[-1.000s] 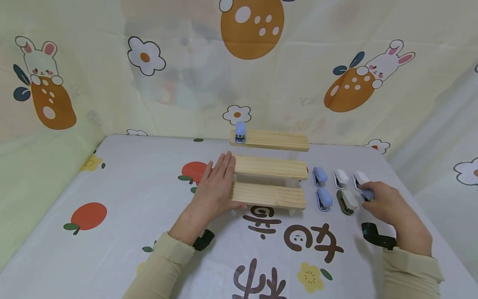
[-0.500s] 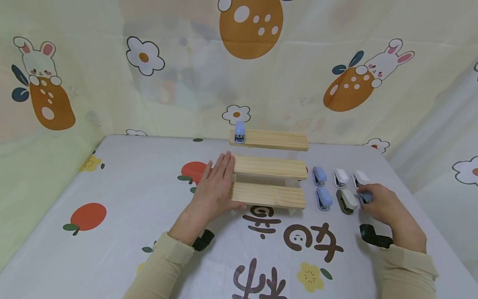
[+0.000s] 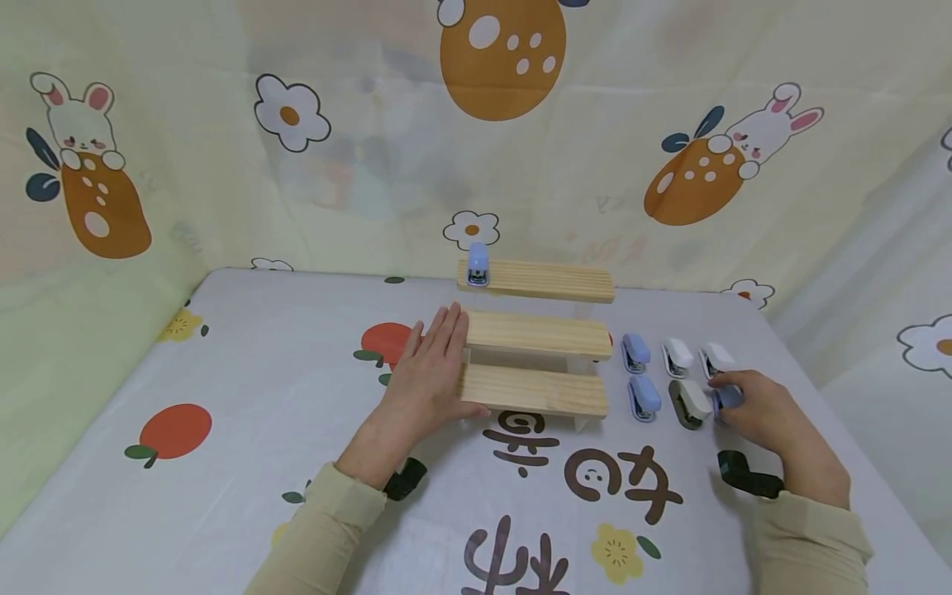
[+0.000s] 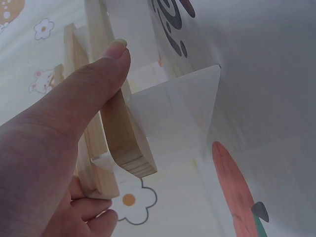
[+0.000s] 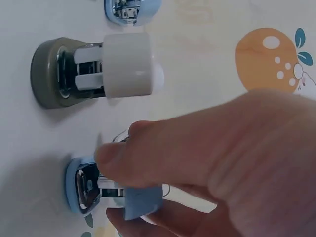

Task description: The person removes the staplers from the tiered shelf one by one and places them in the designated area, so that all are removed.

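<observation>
In the head view my left hand (image 3: 431, 372) lies with straight fingers along the left end of a three-step wooden shelf rack (image 3: 535, 388). Its thumb touches the lowest board, which the left wrist view shows too. My right hand (image 3: 766, 409) pinches a small blue stapler (image 3: 727, 399) at the right of the table; in the right wrist view thumb and fingers lie on either side of the stapler (image 5: 143, 200), its base near the tabletop. Beside it stands a grey-white stapler (image 5: 126, 64) with an olive base. Another blue stapler (image 3: 478, 264) sits on the top board's left end.
Between the rack and my right hand stand a blue stapler (image 3: 635, 353), another blue one (image 3: 644, 397) in front of it, and a white stapler (image 3: 678, 357). A second white stapler (image 3: 716, 359) is just behind my right fingers. A patterned cloth wall (image 3: 372, 182) rises behind the table.
My right hand has shifted slightly left and its fingers have settled around the blue stapler. The left hand and the rack have stayed in place.
</observation>
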The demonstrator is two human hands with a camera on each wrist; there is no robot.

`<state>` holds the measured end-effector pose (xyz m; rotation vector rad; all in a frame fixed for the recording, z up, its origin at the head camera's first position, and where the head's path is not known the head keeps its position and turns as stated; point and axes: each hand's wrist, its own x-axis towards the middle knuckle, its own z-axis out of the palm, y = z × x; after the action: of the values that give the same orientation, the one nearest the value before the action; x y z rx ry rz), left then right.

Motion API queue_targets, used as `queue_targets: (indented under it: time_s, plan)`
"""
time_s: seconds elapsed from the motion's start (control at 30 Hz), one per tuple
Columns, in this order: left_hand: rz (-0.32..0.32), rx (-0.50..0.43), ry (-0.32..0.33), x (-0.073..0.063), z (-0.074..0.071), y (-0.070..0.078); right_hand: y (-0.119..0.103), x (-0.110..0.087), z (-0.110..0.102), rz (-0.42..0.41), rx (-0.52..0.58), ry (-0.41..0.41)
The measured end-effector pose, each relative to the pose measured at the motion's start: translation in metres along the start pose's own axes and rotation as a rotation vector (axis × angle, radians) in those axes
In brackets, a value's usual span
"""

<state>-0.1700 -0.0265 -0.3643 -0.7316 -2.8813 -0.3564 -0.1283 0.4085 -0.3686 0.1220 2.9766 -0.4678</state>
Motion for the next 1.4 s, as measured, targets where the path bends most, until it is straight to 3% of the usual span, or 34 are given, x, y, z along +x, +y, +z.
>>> queue_targets:
  time_s: [0.13, 1.07, 1.4]
  plan:
    - [-0.004, -0.007, -0.006, 0.000, -0.001, 0.000, -0.002, -0.001, -0.002, 0.028, 0.011, -0.019]
    - [-0.005, 0.017, -0.010, 0.000, -0.001, -0.001, -0.006, -0.005, -0.009, 0.021, 0.015, 0.029]
    - [0.003, 0.017, -0.014, 0.000, -0.001, -0.001, -0.042, -0.015, -0.028, -0.064, 0.029, 0.235]
